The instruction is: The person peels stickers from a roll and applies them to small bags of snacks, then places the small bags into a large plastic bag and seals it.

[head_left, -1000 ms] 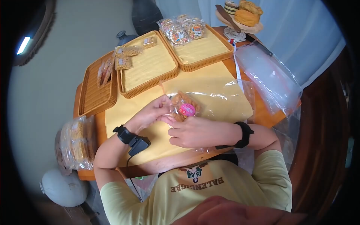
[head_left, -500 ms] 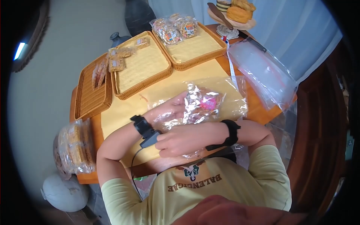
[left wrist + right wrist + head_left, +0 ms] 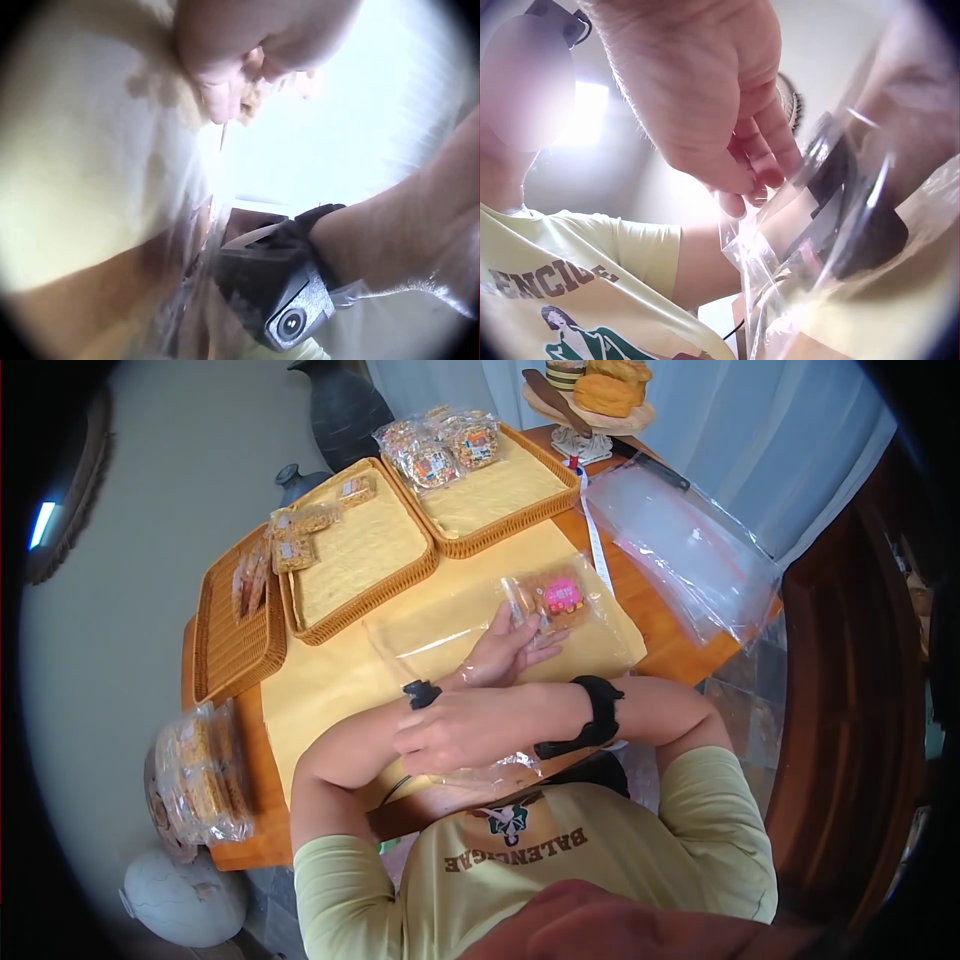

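Observation:
Inside a large clear plastic bag (image 3: 425,645), my left hand (image 3: 500,650) holds a small snack packet (image 3: 562,597) with a pink label, thumb on its near edge. The left wrist view shows my left hand (image 3: 262,37) with brown snack pieces (image 3: 251,105) by its fingers. My right hand (image 3: 455,730) crosses over the left forearm near the table's front edge. In the right wrist view, the fingertips of my right hand (image 3: 697,90) pinch the edge of the clear bag (image 3: 754,262), which stretches around the left wrist.
Three wicker trays stand at the back: one with round snack packs (image 3: 435,460), one with small packets (image 3: 295,550), one (image 3: 215,650) with slim packets. Flat clear bags (image 3: 690,550) and a knife (image 3: 660,465) lie right. A bulky pack (image 3: 205,770) is at the left edge.
My left hand has moved forward and right with the snack packet, deeper into the large bag. My right hand has drawn back left, over the left forearm, holding the bag's edge.

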Action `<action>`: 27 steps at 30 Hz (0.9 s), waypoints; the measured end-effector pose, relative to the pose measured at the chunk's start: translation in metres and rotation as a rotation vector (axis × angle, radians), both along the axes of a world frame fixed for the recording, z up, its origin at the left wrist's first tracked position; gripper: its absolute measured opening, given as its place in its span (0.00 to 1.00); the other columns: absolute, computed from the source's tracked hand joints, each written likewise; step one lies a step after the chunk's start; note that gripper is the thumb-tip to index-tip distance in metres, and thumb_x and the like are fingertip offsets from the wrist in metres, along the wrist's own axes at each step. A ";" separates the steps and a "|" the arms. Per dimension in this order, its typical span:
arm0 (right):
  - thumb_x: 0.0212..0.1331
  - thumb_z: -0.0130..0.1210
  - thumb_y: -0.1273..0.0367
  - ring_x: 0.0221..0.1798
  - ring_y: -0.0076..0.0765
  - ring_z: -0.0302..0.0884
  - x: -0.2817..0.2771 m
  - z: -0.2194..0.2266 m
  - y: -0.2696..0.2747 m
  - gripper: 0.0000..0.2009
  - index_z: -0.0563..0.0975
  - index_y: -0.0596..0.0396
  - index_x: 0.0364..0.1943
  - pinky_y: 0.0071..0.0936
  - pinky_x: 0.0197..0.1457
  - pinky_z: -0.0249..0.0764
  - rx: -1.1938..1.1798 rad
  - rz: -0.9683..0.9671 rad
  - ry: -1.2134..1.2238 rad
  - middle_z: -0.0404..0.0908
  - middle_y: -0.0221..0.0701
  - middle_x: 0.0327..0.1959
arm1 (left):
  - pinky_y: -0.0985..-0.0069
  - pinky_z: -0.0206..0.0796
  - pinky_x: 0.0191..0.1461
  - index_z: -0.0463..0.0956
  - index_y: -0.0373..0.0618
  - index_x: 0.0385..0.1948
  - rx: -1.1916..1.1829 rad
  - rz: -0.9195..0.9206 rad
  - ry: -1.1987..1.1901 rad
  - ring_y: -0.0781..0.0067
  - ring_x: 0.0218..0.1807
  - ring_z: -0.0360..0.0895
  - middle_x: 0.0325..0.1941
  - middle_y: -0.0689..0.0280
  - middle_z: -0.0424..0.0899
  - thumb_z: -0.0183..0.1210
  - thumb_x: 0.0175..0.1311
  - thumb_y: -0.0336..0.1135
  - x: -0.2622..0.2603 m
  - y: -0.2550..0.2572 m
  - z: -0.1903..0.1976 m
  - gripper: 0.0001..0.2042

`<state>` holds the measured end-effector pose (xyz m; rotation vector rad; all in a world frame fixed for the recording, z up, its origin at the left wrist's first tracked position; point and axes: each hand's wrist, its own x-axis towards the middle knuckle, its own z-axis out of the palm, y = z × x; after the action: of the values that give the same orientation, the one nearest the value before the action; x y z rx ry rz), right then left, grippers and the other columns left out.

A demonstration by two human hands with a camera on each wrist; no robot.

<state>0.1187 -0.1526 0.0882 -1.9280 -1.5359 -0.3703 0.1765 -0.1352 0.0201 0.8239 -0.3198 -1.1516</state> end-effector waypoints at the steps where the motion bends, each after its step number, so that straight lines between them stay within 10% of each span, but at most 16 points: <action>1: 0.44 0.49 0.72 0.32 0.40 0.70 0.000 -0.001 -0.003 0.04 0.67 0.58 0.22 0.32 0.30 0.68 -0.034 -0.055 -0.028 0.67 0.35 0.25 | 0.66 0.66 0.53 0.41 0.55 0.59 0.000 0.001 -0.001 0.56 0.53 0.69 0.59 0.57 0.58 0.47 0.63 0.34 0.005 0.000 0.001 0.27; 6: 0.47 0.49 0.71 0.42 0.41 0.70 -0.025 0.014 -0.027 0.11 0.70 0.54 0.37 0.35 0.39 0.71 -0.035 -0.268 0.025 0.69 0.37 0.41 | 0.69 0.67 0.53 0.41 0.51 0.62 0.201 -0.064 -0.243 0.59 0.50 0.72 0.62 0.56 0.55 0.46 0.63 0.30 0.019 0.027 0.021 0.28; 9: 0.47 0.55 0.62 0.63 0.49 0.51 -0.050 0.012 -0.042 0.28 0.63 0.45 0.57 0.46 0.63 0.51 -0.137 -0.369 0.093 0.55 0.39 0.61 | 0.72 0.65 0.53 0.45 0.50 0.62 0.291 -0.086 -0.645 0.64 0.48 0.73 0.63 0.56 0.53 0.46 0.62 0.27 0.019 0.048 0.034 0.27; 14: 0.46 0.55 0.60 0.68 0.47 0.40 -0.078 -0.017 -0.045 0.32 0.59 0.41 0.59 0.53 0.64 0.42 -0.354 -0.540 0.112 0.47 0.38 0.65 | 0.73 0.62 0.53 0.59 0.48 0.58 0.270 -0.372 -1.161 0.70 0.52 0.67 0.65 0.59 0.51 0.49 0.59 0.25 0.030 0.064 0.037 0.23; 22: 0.47 0.56 0.58 0.69 0.45 0.35 -0.091 -0.036 -0.058 0.34 0.55 0.39 0.62 0.52 0.66 0.35 -0.393 -0.588 0.290 0.43 0.37 0.67 | 0.67 0.54 0.61 0.63 0.50 0.54 0.055 -0.462 -2.151 0.51 0.65 0.51 0.66 0.58 0.48 0.49 0.52 0.31 0.028 0.047 0.039 0.23; 27: 0.44 0.58 0.58 0.69 0.46 0.37 -0.085 -0.050 -0.065 0.38 0.54 0.41 0.62 0.50 0.66 0.38 -0.372 -0.426 0.415 0.44 0.37 0.66 | 0.63 0.46 0.65 0.58 0.45 0.57 -0.034 -0.495 -2.063 0.52 0.67 0.45 0.67 0.62 0.47 0.43 0.60 0.36 0.043 0.025 0.019 0.22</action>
<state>0.0334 -0.2177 0.0379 -2.4357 -0.9676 0.1539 0.2198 -0.1099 0.0392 1.7071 -2.2847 -0.2532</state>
